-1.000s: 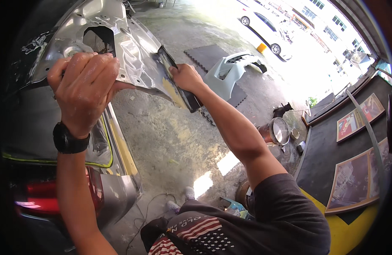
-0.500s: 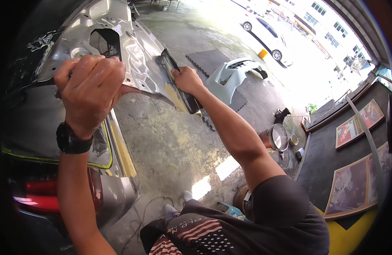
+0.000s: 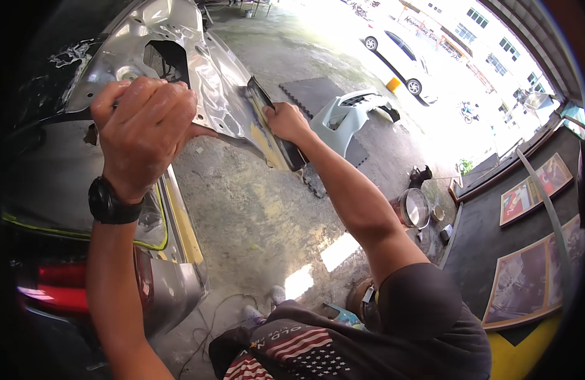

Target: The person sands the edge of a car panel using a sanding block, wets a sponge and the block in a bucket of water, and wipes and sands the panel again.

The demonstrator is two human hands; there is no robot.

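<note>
A raised silver car trunk lid (image 3: pixel 226 104) stretches across the upper left, with a dark opening in its inner panel. My left hand (image 3: pixel 147 123), a black watch on its wrist, is closed around the lid's near edge. At the lid's right side, my right hand (image 3: pixel 289 124) grips a long dark sanding block (image 3: pixel 294 156). The block lies along the outer face, beside a patch of yellowish body filler (image 3: pixel 264 140). My fingers hide part of the block and of the lid's rim.
Below the lid is the car's rear with a red tail light (image 3: pixel 61 276). A pale bumper (image 3: pixel 349 120) rests on dark floor mats (image 3: pixel 315 88). Right of my arm stands a clear bucket (image 3: pixel 414 208). A thin cable (image 3: pixel 207 335) lies near my feet. A white car (image 3: pixel 400 54) is parked outside.
The trunk lid appears slightly farther right, with my left hand still on its edge. My right hand and the sanding block have shifted a little right and nearer.
</note>
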